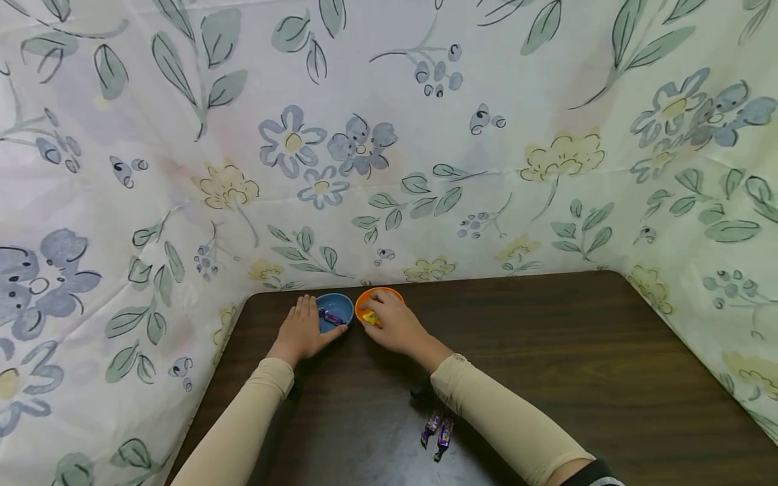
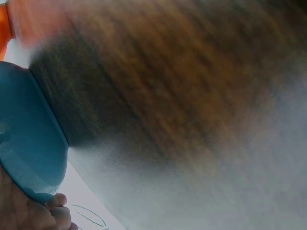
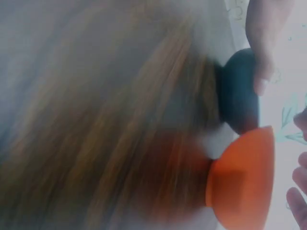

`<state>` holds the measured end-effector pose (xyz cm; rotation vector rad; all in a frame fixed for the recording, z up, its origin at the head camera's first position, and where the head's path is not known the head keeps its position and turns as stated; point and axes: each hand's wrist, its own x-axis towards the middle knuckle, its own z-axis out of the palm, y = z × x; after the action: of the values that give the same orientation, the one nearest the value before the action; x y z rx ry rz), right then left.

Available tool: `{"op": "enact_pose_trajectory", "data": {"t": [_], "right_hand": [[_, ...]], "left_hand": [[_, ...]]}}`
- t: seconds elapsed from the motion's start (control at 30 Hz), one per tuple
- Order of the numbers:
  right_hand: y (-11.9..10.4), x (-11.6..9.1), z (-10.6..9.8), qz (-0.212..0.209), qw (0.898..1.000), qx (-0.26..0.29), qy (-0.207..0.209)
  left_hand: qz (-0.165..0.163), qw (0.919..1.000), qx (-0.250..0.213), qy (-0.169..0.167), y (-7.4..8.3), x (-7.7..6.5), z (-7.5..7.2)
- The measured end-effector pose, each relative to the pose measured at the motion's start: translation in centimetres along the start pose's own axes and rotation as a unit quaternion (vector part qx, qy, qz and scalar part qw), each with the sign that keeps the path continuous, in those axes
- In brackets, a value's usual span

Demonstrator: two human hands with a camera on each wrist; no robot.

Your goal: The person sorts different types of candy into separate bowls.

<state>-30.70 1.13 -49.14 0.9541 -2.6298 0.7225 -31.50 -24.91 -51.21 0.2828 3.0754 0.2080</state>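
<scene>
My left hand [image 1: 303, 332] holds the blue bowl [image 1: 348, 301], fingers along its left side and thumb across its near rim. Inside that bowl lie purple-wrapped candies [image 1: 331, 318]. My right hand [image 1: 396, 322] hovers over the orange bowl [image 1: 390, 292], which stands just right of the blue one. A yellow piece [image 1: 371, 317], perhaps a wrapped candy, shows in the orange bowl beside the right fingers. In the right wrist view, the fingers [image 3: 300, 177] are spread above the orange rim, and nothing is seen between them.
Two purple-wrapped candies [image 1: 439, 432] lie on the dark wooden table [image 1: 547, 344], near my right forearm. A small dark object [image 1: 421, 393] is partly hidden by that sleeve. Flowered cloth [image 1: 425, 202] hangs behind the table and at its sides.
</scene>
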Motion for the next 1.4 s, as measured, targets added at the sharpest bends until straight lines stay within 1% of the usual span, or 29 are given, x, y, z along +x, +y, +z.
{"op": "enact_pose_trajectory", "data": {"t": [0.13,0.23,0.37,0.53,0.7,0.83,0.93,1.03,1.27,1.4], "right_hand": [[0.3,-1.1,-0.9,-0.026,0.999,0.010,-0.015],[0.2,-2.0,-1.6,-0.040,0.998,0.021,-0.034],[-0.1,-3.3,-2.6,-0.040,0.996,0.040,-0.069],[-0.4,-5.6,-3.8,-0.047,0.990,0.078,-0.105],[-0.3,-7.9,-4.5,-0.067,0.981,0.114,-0.144],[-0.3,-9.5,-4.8,-0.088,0.971,0.123,-0.186],[-0.3,-10.7,-4.9,-0.091,0.963,0.126,-0.222],[-0.2,-11.7,-5.1,-0.082,0.957,0.122,-0.251],[0.0,-13.6,-5.8,-0.074,0.945,0.101,-0.302],[-0.1,-14.3,-6.3,-0.062,0.941,0.102,-0.317]], "left_hand": [[-0.002,1.0000,-0.005,0.001,-0.2,0.0,0.0],[-0.006,1.0000,-0.007,0.000,-0.2,-0.1,0.0],[-0.009,0.9999,-0.005,0.001,-0.3,-0.2,0.0],[-0.010,0.9999,-0.007,-0.001,-0.2,-0.3,0.0],[-0.011,0.9999,-0.003,-0.001,-0.3,-0.3,0.1],[-0.012,0.9999,-0.004,-0.002,-0.3,-0.3,0.1],[-0.013,0.9999,-0.005,-0.004,-0.3,-0.3,0.1],[-0.012,0.9999,-0.006,-0.005,-0.2,-0.3,0.1],[-0.011,0.9999,-0.005,-0.005,0.0,-0.2,0.0],[-0.011,0.9999,0.000,-0.006,0.0,-0.1,-0.1]]}}
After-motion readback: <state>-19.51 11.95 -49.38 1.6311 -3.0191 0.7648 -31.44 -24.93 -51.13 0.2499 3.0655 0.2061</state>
